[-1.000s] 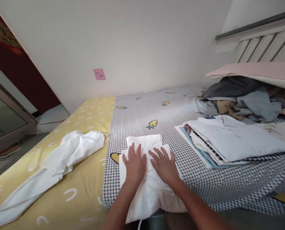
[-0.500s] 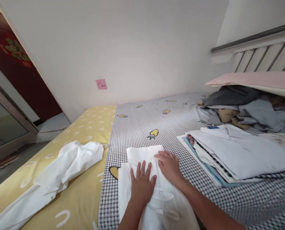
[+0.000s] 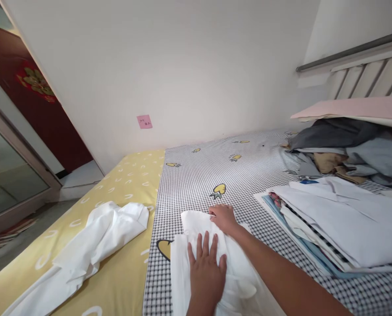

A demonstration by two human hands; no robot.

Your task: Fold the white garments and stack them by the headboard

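Note:
A folded white garment (image 3: 179, 263) lies on the checked part of the bed in front of me, with a plain band at its far end. My left hand (image 3: 206, 263) rests flat on its middle, fingers spread. At the far right corner of the band, my right hand (image 3: 224, 219) has its fingers curled over the edge and the thumb against the cloth. The fingertips are partly hidden. A second white garment (image 3: 106, 237) lies crumpled and stretched out on the yellow cloth to the left.
Right of my hands is a stack of folded clothes (image 3: 340, 224) with a white shirt on top. Behind it sit a heap of grey and brown clothes (image 3: 363, 149) and a pink folded piece (image 3: 354, 107). A pink note (image 3: 144, 121) sticks to the wall (image 3: 215, 66).
My right hand has gone from lying fairly flat to curled at the band's corner, where the cloth is now drawn inward. My left hand stays flat. The view has shifted slightly.

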